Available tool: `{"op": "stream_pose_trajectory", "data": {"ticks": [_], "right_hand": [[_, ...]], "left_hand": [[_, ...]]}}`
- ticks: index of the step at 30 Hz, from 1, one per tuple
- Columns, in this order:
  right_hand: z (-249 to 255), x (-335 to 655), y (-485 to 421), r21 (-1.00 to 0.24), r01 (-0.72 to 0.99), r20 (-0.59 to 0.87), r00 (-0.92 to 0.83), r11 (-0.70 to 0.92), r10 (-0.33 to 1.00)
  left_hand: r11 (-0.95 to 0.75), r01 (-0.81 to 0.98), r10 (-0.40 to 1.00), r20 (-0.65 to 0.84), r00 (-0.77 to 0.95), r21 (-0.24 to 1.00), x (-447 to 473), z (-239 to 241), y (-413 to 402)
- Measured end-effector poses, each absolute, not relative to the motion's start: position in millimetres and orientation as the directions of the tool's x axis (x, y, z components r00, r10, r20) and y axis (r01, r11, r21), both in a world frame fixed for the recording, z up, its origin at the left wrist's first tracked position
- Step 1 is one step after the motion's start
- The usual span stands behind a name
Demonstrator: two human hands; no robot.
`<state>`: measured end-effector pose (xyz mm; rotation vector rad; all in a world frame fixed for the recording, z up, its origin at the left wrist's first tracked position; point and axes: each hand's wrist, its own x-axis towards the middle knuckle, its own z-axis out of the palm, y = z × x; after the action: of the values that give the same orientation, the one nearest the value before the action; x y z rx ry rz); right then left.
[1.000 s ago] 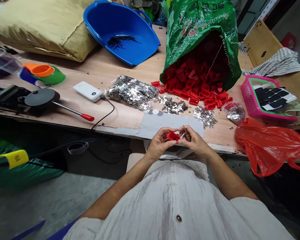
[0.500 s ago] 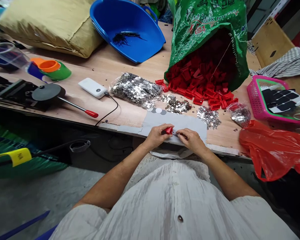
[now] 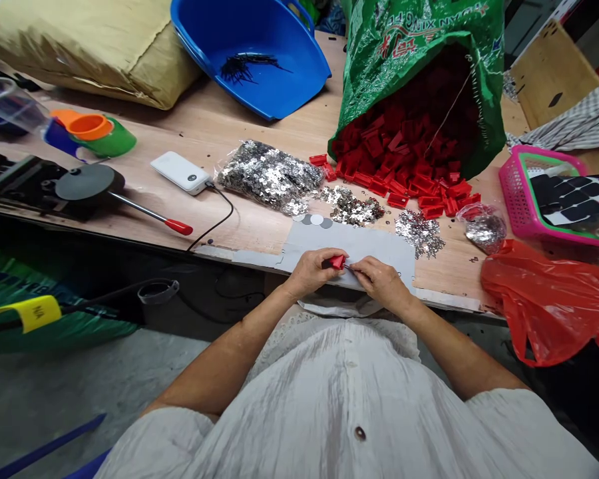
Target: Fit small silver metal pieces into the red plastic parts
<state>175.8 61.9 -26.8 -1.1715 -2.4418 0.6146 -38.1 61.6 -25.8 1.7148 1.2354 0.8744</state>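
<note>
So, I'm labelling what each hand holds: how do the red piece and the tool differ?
The red piece sits in the left hand; the tool is in the right hand. The red piece looks blocky, whereas the tool's visible part is thin and rod-like. Both are partly hidden by the hands.

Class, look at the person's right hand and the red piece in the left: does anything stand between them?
Only the thin tool in the right hand, its tip at the red piece in the left hand. Nothing else visible blocks the gap; the loose silver pieces lie farther back.
</note>
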Motion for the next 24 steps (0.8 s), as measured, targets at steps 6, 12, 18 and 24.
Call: {"op": "stream_pose_trajectory", "data": {"ticks": [6, 12, 18, 24], "right_hand": [[-20, 162, 54, -0.434, 0.734, 0.055, -0.558, 0.523, 0.828], [-20, 154, 53, -0.446, 0.77, 0.021, -0.501, 0.456, 0.865], [-11, 168, 53, -0.665, 0.596, 0.148, -0.487, 0.451, 0.861], [16, 175, 39, -0.833, 0.423, 0.05, -0.586, 0.358, 0.809]], "left_hand": [[-0.158, 0.383, 0.963, 0.056, 0.263, 0.91, -36, -27, 61], [-0.149, 0.368, 0.964, 0.052, 0.26, 0.918, -36, -27, 61], [-0.036, 0.175, 0.993, 0.016, 0.113, 0.984, -31, -19, 48], [0.259, -0.579, 0.963, -0.253, 0.093, 0.773, -14, 6, 22]]}}
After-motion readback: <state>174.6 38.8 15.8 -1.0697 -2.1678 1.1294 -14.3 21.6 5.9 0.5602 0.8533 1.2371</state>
